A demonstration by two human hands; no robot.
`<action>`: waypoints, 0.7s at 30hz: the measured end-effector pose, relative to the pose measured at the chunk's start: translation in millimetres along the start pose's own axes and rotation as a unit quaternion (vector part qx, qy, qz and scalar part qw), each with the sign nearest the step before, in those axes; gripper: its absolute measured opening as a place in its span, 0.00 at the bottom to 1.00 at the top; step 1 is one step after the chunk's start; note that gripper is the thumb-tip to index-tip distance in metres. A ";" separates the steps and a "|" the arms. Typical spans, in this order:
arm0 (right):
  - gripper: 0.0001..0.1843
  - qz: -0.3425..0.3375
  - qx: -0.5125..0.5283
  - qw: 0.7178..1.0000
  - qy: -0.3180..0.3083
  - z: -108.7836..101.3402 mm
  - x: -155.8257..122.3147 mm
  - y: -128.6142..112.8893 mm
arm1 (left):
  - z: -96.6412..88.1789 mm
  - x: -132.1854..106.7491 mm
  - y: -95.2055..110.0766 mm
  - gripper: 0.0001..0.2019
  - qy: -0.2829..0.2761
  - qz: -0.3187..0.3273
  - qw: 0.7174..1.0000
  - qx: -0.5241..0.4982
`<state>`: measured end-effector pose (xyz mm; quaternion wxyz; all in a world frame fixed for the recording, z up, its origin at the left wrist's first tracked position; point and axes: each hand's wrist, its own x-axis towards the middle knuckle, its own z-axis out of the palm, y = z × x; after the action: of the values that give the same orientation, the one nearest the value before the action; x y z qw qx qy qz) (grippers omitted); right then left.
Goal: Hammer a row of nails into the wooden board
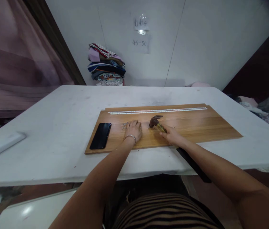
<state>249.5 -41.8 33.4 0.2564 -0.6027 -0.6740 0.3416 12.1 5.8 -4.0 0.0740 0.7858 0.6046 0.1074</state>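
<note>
A claw hammer (156, 121) is held in my right hand (171, 135), its fingers wrapped round the shaft close to the head. The hammer head is low over a wooden board (191, 124), and the dark handle end extends back under my forearm past the table edge. My left hand (134, 129), with a bracelet at the wrist, lies palm down on the board with its fingers reaching forward. Several thin metal nails (124, 125) lie beside its left side. What is under the palm is hidden.
A black phone (100, 136) rests on the board's left end. Two white measuring strips (158, 111) run along its far side. The white table (65, 121) carries a white roll-like object (2, 146) at left. Folded cloths (107, 65) are stacked by the wall, below handwritten paper signs (141, 43).
</note>
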 end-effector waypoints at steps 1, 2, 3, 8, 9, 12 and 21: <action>0.18 0.011 0.000 1.000 -0.002 0.4 -0.2 -0.3 | -0.3 -0.1 0.2 0.19 0.000 0.000 1.000 0.002; 0.18 0.021 0.000 1.000 -0.001 0.8 -0.4 -1.0 | -0.7 -0.2 0.4 0.19 0.000 -0.001 1.000 0.003; 0.18 0.025 0.000 1.000 0.001 1.3 -0.6 -1.9 | -1.2 -0.2 0.6 0.19 -0.001 -0.003 1.000 0.004; 0.18 0.017 0.010 1.000 0.004 1.8 -1.2 -5.8 | -2.9 -0.4 0.7 0.19 0.002 0.000 1.000 0.003; 0.18 0.020 0.009 1.000 0.004 1.5 -1.4 -6.0 | -2.7 -0.4 0.6 0.19 0.003 0.002 1.000 0.003; 0.18 0.032 -0.001 0.999 0.006 0.4 -1.8 -6.4 | -0.7 0.3 -0.3 0.19 0.004 0.004 1.000 0.004; 0.16 0.027 0.018 0.999 0.002 1.5 -2.9 -8.6 | 11.6 5.2 -5.6 0.19 0.011 0.010 1.000 -0.004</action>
<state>243.3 -45.2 39.3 0.2590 -0.6164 -0.6511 0.3593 11.2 12.5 -16.2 0.0694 0.7904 0.5969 0.1191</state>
